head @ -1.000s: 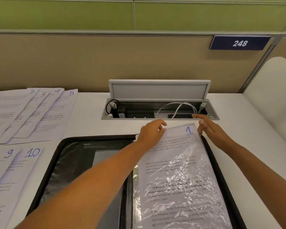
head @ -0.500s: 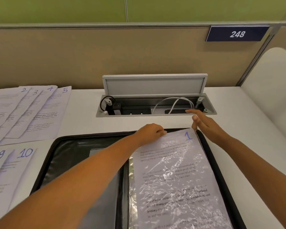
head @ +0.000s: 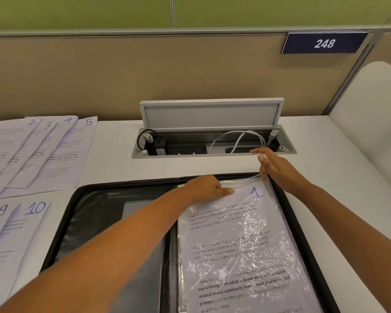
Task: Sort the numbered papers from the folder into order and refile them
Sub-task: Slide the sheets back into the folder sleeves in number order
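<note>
A black zip folder [head: 81, 222] lies open on the white desk. On its right half, a clear plastic sleeve [head: 264, 251] holds the paper marked 1 [head: 235, 245]. My left hand [head: 207, 188] grips the paper's top edge near its left corner. My right hand [head: 278, 169] pinches the sleeve's top right corner, with the other fingers stretched out. Papers 2, 3, 4 and 5 [head: 38, 152] lie fanned at the back left. Papers 9 and 10 [head: 13, 238] lie at the near left.
An open cable box [head: 212, 143] with a raised lid and white cables is set into the desk just behind the folder. A beige partition with a 248 sign [head: 324, 43] stands at the back. A white curved panel [head: 370, 132] is at the right.
The paper marked 1 has slid further down into the sleeve, towards me. My left hand moved down with it. My right hand has stayed at the sleeve's top right corner.
</note>
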